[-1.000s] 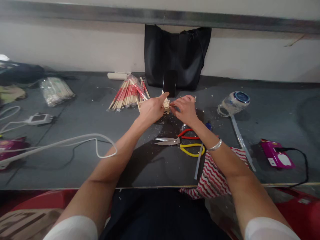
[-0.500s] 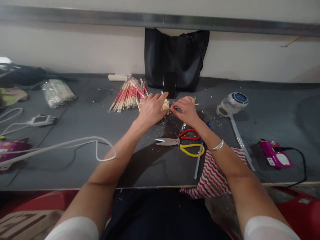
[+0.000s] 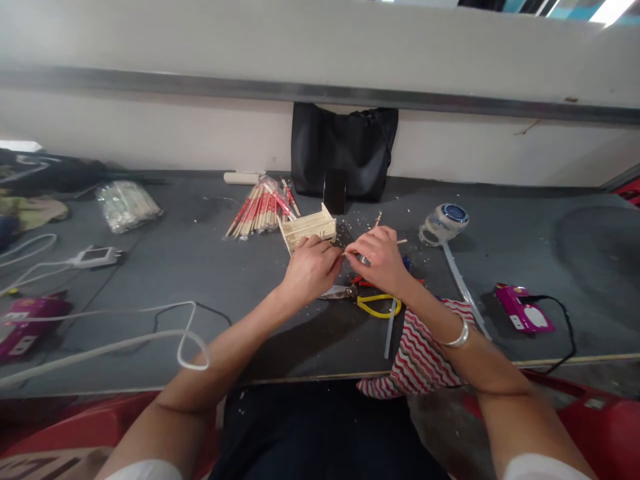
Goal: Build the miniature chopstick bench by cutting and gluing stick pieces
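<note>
A thin wooden stick (image 3: 401, 241) runs through the closed fingers of my right hand (image 3: 379, 259), its far end poking out to the right. My left hand (image 3: 311, 268) pinches the stick's other end, the fingertips of both hands nearly touching. Just behind my left hand rests a small rack-like frame of wooden sticks (image 3: 310, 227), its near side partly covered by that hand. Scissors with yellow (image 3: 377, 307) and red handles lie below my hands, partly hidden by my right hand.
Red-banded chopsticks (image 3: 260, 208) lie in plastic behind left. A black bag (image 3: 345, 150) and a phone (image 3: 335, 191) stand at the wall. To the right are a jar (image 3: 444, 225), a striped cloth (image 3: 425, 343) and a purple box (image 3: 525, 310). White cables (image 3: 115, 347) cross the left side.
Both hands have come nearer to me, with the left hand off the wooden frame and now on the stick. The frame shows more fully. The camera view has tilted up.
</note>
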`<state>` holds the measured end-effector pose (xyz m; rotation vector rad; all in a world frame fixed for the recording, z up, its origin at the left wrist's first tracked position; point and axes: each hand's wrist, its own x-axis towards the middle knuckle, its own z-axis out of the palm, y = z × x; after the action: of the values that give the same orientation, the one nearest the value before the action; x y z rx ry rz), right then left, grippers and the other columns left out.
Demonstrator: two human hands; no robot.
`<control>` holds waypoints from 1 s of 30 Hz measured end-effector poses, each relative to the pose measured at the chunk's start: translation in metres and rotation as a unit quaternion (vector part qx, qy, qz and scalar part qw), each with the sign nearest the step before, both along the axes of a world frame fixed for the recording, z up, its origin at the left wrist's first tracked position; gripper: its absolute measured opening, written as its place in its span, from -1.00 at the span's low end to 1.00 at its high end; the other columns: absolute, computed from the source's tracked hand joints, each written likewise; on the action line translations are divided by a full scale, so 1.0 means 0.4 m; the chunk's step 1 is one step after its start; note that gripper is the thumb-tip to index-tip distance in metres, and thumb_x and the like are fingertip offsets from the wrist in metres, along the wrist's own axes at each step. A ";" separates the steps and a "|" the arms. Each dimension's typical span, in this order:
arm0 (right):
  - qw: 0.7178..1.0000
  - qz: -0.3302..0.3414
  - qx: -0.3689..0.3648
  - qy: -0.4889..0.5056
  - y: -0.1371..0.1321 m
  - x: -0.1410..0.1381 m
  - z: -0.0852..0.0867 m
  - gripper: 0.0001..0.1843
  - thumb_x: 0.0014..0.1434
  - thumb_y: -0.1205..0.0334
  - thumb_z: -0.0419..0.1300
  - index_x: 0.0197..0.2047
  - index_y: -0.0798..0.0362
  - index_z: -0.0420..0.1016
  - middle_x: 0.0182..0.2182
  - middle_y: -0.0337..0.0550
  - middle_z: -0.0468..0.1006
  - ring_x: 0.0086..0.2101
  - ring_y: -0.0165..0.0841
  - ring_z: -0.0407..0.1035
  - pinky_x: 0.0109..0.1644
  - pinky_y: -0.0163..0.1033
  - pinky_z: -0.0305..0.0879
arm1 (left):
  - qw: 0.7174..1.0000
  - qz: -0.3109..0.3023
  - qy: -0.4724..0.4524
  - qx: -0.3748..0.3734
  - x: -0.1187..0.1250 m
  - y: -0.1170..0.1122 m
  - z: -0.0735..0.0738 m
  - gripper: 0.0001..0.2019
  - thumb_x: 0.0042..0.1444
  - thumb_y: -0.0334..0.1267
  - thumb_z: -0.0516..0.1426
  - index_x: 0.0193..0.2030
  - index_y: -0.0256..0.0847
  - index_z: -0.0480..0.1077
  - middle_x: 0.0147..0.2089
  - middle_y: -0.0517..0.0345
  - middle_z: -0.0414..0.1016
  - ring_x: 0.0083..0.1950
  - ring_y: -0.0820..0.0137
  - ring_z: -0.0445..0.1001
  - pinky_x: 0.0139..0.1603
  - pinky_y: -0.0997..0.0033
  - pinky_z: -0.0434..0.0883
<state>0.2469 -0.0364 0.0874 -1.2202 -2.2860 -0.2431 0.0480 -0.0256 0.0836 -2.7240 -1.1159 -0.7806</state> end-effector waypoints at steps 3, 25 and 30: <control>1.000 -0.012 0.000 0.007 -0.025 -0.002 -0.004 -0.71 0.42 0.15 0.11 -0.24 -0.06 0.63 -0.36 -0.21 0.63 -0.20 -0.24 0.30 0.07 -0.07 0.00 | 1.000 -0.010 0.002 -0.002 0.001 -0.015 -0.016 -0.73 0.38 -0.31 0.04 -0.25 -0.27 0.55 -0.35 -0.03 0.59 -0.24 0.20 0.52 -0.21 0.24 0.34; 0.980 -0.012 -0.198 -0.009 -0.152 0.108 -0.063 -0.52 0.26 0.33 0.10 0.22 0.03 0.51 0.02 0.08 0.60 0.02 -0.07 0.43 0.14 0.08 0.36 | 0.902 -0.062 -0.325 -0.277 -0.003 -0.026 -0.052 -0.71 0.26 -0.22 0.02 -0.46 -0.20 0.40 -0.53 0.21 0.39 -0.48 0.46 0.31 -0.41 0.48 0.21; 0.941 0.042 -0.315 -0.115 -0.130 0.112 -0.064 -0.25 0.12 0.43 0.12 0.40 0.07 0.34 0.06 0.13 0.57 0.05 -0.06 0.41 0.15 0.07 0.33 | 0.775 -0.058 -0.459 -0.431 0.012 -0.032 -0.049 -0.66 0.20 -0.02 0.13 -0.45 -0.22 0.46 -0.61 0.29 0.25 -0.56 0.51 0.15 -0.51 0.50 0.13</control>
<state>0.2918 -0.0886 0.0619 -1.4417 -2.7223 0.4387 0.0530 -0.0383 0.0639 -3.1013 -1.8297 -2.2785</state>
